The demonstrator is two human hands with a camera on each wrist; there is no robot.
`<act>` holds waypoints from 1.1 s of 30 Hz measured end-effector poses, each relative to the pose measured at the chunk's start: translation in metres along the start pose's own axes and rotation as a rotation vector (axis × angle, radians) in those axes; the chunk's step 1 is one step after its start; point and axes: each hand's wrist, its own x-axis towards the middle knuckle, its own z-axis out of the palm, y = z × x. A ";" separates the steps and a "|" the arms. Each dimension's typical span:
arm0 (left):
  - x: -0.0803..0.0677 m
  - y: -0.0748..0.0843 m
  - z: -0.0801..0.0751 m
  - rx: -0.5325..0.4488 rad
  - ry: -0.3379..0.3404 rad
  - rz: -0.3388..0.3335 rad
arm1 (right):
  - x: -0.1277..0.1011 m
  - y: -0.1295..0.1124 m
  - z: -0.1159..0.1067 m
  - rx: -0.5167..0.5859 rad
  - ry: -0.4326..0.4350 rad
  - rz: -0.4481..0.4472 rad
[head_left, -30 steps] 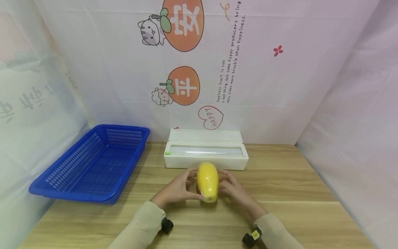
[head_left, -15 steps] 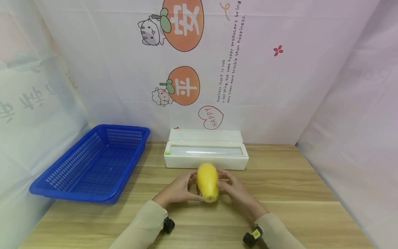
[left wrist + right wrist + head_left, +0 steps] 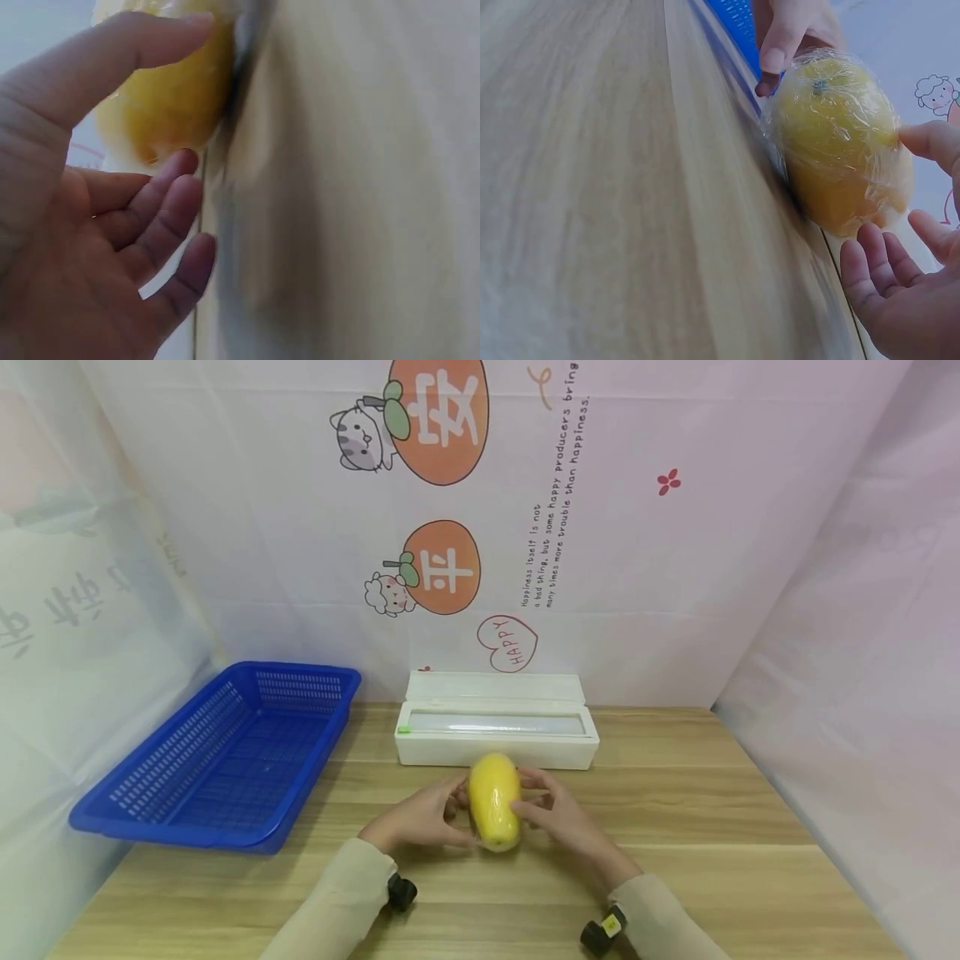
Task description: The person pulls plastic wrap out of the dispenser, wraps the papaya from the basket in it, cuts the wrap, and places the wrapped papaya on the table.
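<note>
A yellow oblong fruit (image 3: 494,802) wrapped in shiny cling film lies lengthwise between my two hands, its narrower end towards me. On its left side is my left hand (image 3: 427,817), thumb reaching along the near end. In the left wrist view the thumb (image 3: 150,41) overlaps the fruit, while the other fingers (image 3: 184,202) are loosely bent and apart from it. My right hand (image 3: 558,810) holds the fruit from the right, thumb on its upper side. The right wrist view shows the right fingertips (image 3: 866,244) at the underside, with crinkled film (image 3: 840,112) around the wrapped end.
Right behind the fruit stands a white cling film box (image 3: 498,752), lid raised, with a small green piece at its left end. A blue perforated basket (image 3: 307,777) sits at the left of the wooden table (image 3: 675,827). White printed sheets (image 3: 637,568) enclose the back and sides.
The fruit has rolled and shifted slightly left. The right thumb now lies further over it, and the left thumb has drawn back a little from its near end.
</note>
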 end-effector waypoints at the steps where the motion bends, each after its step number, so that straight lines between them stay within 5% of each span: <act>1: -0.002 0.000 -0.002 -0.010 -0.005 -0.023 | 0.000 0.000 0.000 0.000 -0.002 -0.004; 9: -0.008 0.007 -0.011 -0.103 0.004 -0.096 | -0.001 0.000 0.001 -0.010 -0.032 0.008; 22: -0.005 0.007 -0.004 -0.226 0.025 -0.093 | -0.001 0.002 0.002 0.028 -0.049 0.021; 33: -0.006 0.005 -0.004 -0.211 0.022 -0.111 | -0.001 0.002 0.002 0.033 -0.045 0.014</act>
